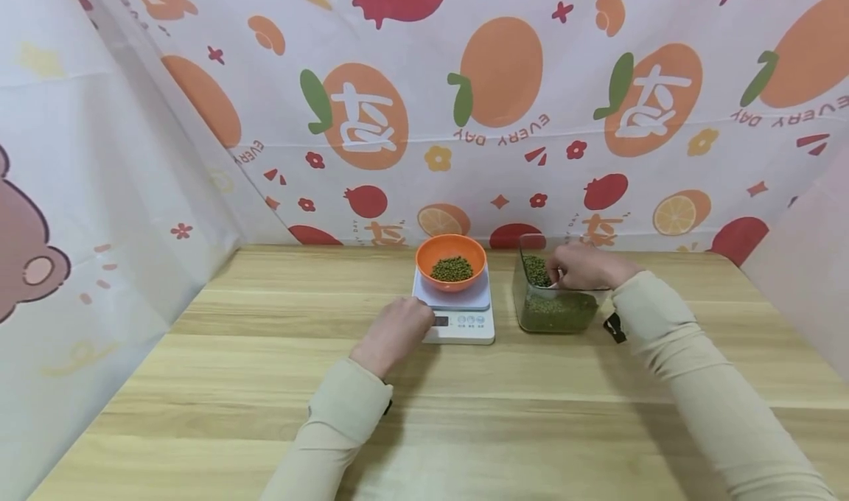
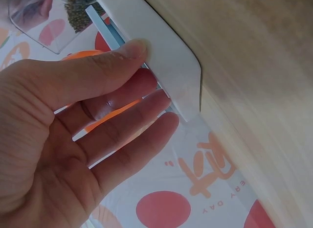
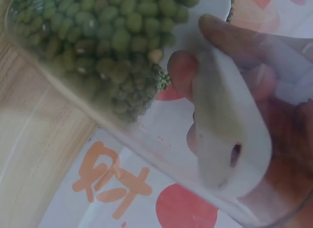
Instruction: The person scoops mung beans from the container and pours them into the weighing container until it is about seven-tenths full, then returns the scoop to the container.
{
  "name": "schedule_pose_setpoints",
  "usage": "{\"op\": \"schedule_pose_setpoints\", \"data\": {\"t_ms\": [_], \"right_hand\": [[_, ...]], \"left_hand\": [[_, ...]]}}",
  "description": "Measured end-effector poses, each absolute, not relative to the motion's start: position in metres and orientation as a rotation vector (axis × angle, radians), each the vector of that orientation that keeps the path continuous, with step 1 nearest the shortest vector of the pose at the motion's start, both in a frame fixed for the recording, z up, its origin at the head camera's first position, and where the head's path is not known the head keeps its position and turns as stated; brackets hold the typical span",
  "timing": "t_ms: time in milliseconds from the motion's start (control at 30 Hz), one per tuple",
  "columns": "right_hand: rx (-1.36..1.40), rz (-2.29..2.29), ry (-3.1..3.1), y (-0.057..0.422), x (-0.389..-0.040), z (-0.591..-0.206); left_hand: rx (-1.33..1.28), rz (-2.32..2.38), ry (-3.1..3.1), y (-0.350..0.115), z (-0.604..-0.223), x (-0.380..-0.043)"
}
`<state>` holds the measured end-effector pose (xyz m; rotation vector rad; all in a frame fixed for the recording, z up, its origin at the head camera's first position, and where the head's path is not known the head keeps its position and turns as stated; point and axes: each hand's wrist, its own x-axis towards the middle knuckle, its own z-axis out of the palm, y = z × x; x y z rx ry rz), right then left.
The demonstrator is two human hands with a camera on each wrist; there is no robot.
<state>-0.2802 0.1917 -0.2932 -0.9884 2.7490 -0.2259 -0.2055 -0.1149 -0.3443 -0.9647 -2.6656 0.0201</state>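
Inside a clear container (image 1: 557, 317) of green mung beans (image 3: 117, 27), my right hand (image 1: 584, 265) grips the broad handle of a white spoon (image 3: 220, 120). A small dark hole shows near the handle's end, and the spoon's head is partly hidden among the beans. My left hand (image 1: 398, 328) touches the left edge of a white kitchen scale (image 1: 474, 331). Its thumb rests on the scale's rim in the left wrist view, the other fingers fairly straight beside it. On the weighing plate stands an orange bowl (image 1: 436, 247) holding a small heap of mung beans (image 1: 452, 269).
The wooden table (image 1: 265, 383) ends at a printed fruit-pattern curtain (image 1: 424, 155) behind the scale and container. A black strap (image 1: 615, 328) hangs beneath the right wrist. The container stands just right of the scale, with a narrow gap between them.
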Motion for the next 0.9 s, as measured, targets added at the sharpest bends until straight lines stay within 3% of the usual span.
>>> {"op": "schedule_pose_setpoints", "data": {"t_ms": [900], "right_hand": [[-1.090,-0.146,2.901,0.1943,-0.2778,-0.2917]], "left_hand": [[-0.968,-0.024,-2.680,-0.1160,-0.3437,-0.2049]]}}
